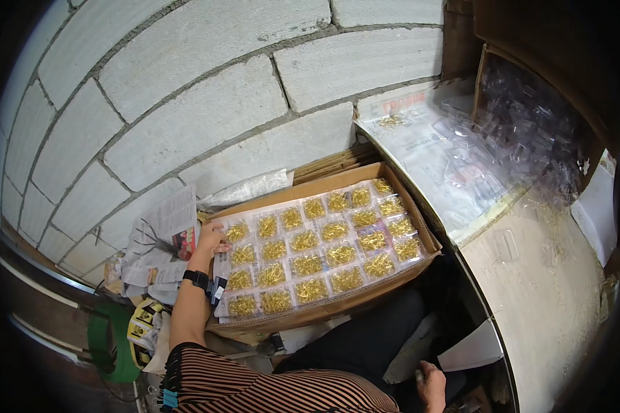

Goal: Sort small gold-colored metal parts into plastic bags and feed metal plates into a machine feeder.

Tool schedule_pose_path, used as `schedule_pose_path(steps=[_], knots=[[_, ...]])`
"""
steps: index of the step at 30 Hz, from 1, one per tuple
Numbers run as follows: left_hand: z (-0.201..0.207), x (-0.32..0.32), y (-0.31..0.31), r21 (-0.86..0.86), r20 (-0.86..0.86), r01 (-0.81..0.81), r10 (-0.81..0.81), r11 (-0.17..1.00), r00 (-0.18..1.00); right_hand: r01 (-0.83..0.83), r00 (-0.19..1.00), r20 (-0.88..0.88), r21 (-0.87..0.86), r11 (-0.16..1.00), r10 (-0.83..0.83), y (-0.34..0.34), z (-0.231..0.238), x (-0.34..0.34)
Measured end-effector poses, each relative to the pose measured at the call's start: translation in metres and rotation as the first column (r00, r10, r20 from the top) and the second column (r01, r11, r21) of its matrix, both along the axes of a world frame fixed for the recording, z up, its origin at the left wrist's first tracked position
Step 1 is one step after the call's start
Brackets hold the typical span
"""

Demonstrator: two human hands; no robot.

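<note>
My left hand (213,237) rests at the far left corner of an open cardboard box (324,303), its fingers bent against the edge of the contents. What lies under those fingertips is partly hidden. Rows of small clear plastic cases (304,240), each holding gold-coloured pins or clips, fill the box on a layer of printed paper (222,265). A dark watch (198,279) is on my left wrist. Low on the right, beside my lap, hangs my right hand (430,387) with its fingers curled in; nothing shows in them.
On the right, a worktop (544,289) carries a plastic-covered sheet (427,151) with loose gold pieces. Behind it, a carton (530,110) spills clear plastic cases. A block wall (200,103) stands ahead. Crumpled newspaper (165,220) and a green round object (114,341) lie left.
</note>
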State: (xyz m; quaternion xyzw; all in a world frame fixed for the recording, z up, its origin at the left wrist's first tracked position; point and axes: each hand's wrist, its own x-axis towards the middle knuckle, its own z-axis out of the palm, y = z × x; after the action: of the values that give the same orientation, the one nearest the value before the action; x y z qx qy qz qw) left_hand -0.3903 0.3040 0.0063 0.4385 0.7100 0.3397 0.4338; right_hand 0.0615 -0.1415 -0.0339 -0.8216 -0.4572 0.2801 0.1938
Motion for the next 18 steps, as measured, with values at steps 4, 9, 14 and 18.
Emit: schedule_pose_path(steps=[4, 9, 14, 18], knots=[[-0.004, -0.004, 0.001, -0.023, 0.075, -0.057, 0.058, 0.998, 0.995, 0.01, 1.0, -0.005, -0.009, 1.0, -0.01, -0.001, 0.001, 0.0], [-0.024, -0.026, 0.01, 0.075, -0.058, 0.003, 0.002, 0.997, 0.998, 0.004, 1.0, -0.009, -0.034, 0.999, -0.004, 0.001, 0.003, -0.001], [-0.028, -0.022, 0.012, 0.143, -0.189, -0.037, 0.064, 0.989, 0.98, 0.022, 1.0, -0.02, -0.037, 0.999, -0.023, -0.001, 0.005, -0.002], [-0.024, -0.017, 0.014, 0.136, -0.671, 0.248, -0.096, 0.959, 0.736, 0.018, 1.0, -0.025, -0.042, 0.999, -0.019, -0.001, 0.009, -0.003]])
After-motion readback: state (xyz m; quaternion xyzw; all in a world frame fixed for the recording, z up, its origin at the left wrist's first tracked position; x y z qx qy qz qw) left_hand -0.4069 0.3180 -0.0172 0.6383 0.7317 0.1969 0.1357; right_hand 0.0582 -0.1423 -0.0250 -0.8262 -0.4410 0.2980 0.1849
